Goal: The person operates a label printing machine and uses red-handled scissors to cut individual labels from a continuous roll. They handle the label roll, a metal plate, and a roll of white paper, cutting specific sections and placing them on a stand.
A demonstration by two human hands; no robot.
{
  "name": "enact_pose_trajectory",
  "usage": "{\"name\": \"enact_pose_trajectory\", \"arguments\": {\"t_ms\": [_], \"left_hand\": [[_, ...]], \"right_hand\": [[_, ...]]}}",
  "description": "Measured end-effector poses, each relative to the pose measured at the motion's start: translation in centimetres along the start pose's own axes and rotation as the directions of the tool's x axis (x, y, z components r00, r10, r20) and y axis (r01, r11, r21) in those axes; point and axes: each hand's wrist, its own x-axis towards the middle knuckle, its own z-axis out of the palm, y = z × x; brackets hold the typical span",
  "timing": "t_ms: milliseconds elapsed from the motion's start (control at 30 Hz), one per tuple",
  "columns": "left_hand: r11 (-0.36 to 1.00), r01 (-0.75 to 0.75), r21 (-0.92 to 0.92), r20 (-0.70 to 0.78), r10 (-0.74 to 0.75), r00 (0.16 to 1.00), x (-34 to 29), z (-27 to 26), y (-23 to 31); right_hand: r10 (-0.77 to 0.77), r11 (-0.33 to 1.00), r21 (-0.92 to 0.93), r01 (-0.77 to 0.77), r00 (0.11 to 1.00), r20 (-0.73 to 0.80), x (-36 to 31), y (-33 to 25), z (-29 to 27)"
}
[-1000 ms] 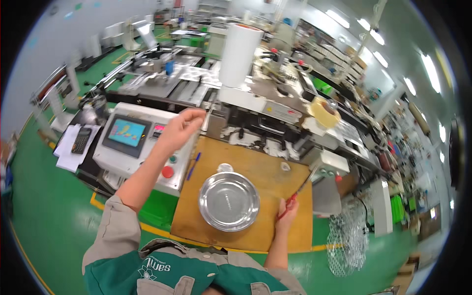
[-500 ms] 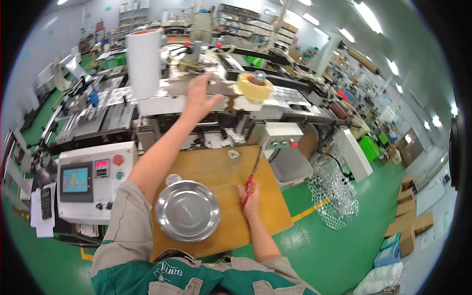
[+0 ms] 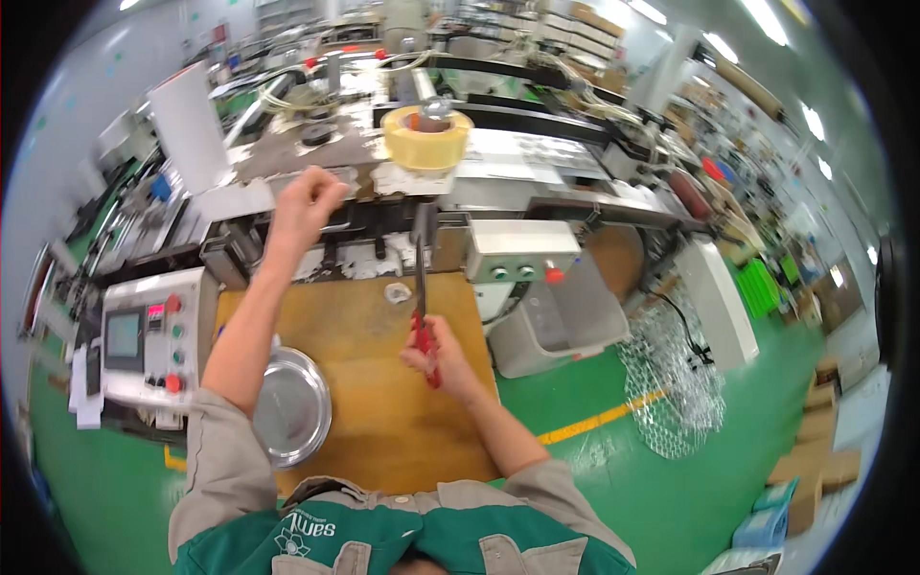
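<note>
Head view: red-handled scissors (image 3: 421, 292) are gripped in the right hand (image 3: 430, 349), fingers wrapped around the handles, blades directed toward the far side above the brown board (image 3: 383, 383). The left hand (image 3: 307, 205) is held up farther left, its fingers curled inward — whether anything is pinched cannot be told. A round metal dish (image 3: 292, 407) is seated near left on the board — partly covered by the left forearm (image 3: 249, 331).

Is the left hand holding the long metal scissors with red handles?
No, the bare right hand grips the red-handled metal scissors, and the left hand is apart from them.
</note>
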Motion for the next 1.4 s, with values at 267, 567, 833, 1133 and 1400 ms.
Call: {"name": "enact_pose_trajectory", "arguments": {"t_ms": [267, 567, 833, 1133, 1400], "left_hand": [[0.880, 0.282, -0.382, 0.051, -0.285, 0.957, -2.2, -0.1, 1.8], [0.889, 0.244, -0.388, 0.041, -0.248, 0.968, -0.8, -0.3, 0.5], [0.935, 0.230, -0.271, 0.006, -0.237, 0.971, -0.5, -0.8, 0.6], [0.976, 0.025, 0.216, 0.002, -0.026, 1.000, -1.1, -2.3, -0.3], [0.959, -0.191, 0.208, 0.363, 0.106, 0.926, -5.1, -1.7, 2.2]], "right_hand": [[0.155, 0.925, -0.377, -0.050, 0.955, 0.252, 4.4, -0.8, -4.3], [0.031, 0.971, -0.231, 0.053, 0.938, 0.345, 11.4, -3.9, -3.5], [-0.043, 0.955, -0.263, 0.138, 0.941, 0.335, 14.1, -3.9, -2.5], [-0.040, 0.837, -0.546, 0.032, 0.999, -0.002, 10.3, -5.0, -2.1], [0.048, 0.157, -0.986, 0.054, 0.997, 0.062, 1.7, -2.9, -3.3]]}}
